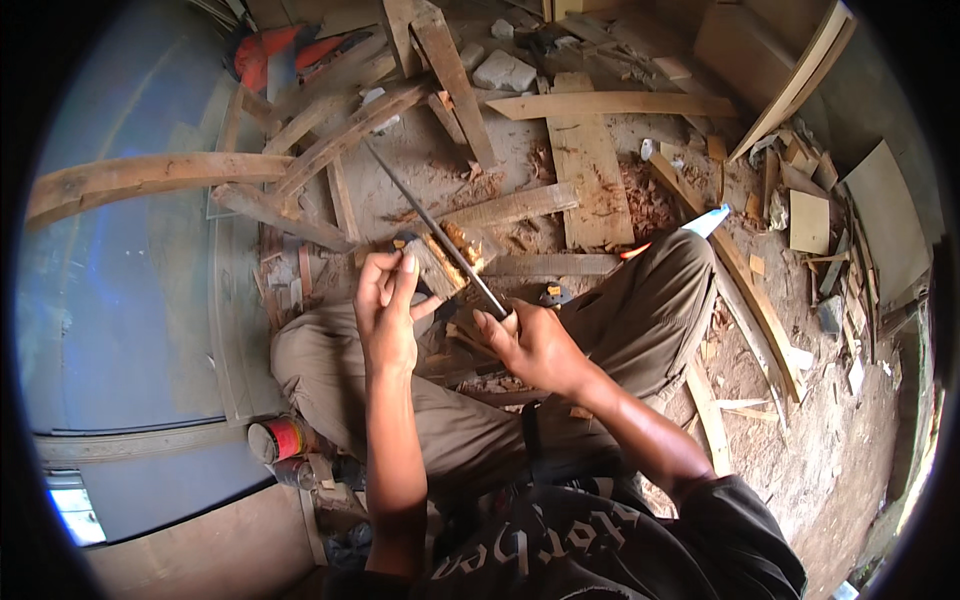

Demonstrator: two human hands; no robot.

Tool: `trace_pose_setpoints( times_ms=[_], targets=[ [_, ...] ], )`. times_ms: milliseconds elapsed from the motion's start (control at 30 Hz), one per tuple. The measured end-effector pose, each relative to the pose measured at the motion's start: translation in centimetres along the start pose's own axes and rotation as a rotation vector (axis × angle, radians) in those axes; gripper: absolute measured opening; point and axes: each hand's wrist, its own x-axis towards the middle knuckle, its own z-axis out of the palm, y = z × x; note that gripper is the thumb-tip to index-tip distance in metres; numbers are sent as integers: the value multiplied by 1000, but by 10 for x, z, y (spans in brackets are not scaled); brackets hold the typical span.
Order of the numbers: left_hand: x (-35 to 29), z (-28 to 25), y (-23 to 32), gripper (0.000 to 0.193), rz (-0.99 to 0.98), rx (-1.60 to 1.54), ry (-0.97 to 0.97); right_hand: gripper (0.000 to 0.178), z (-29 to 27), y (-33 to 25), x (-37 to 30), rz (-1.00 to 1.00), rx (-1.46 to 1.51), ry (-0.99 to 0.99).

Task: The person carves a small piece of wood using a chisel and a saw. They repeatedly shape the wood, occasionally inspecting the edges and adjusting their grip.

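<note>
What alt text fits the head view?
A left hand grips a wood block while the right hand holds a long thin rod slanting across it. Planks lie beyond the person's bent knees; a blue panel fills the left side.

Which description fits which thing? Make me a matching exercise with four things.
1. Left hand
2. Right hand
3. Red tin
4. Pale grey chunk

A. lower left of the view
B. gripping the near end of a thin rod
C. near the top of the view
D. holding a wooden block

Pairs: 1-D, 2-B, 3-A, 4-C
</note>
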Motion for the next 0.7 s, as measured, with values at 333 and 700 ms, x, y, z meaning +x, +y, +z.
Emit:
trace_pose_setpoints(
  times_ms=[333,700],
  targets=[
    [0,1,6,14,33,-9,35,28,-19,-68,-13,-249,120,126],
    [-11,-6,2,18,-2,32,60,47,-2,5,-4,453,749,-359]
  ],
)
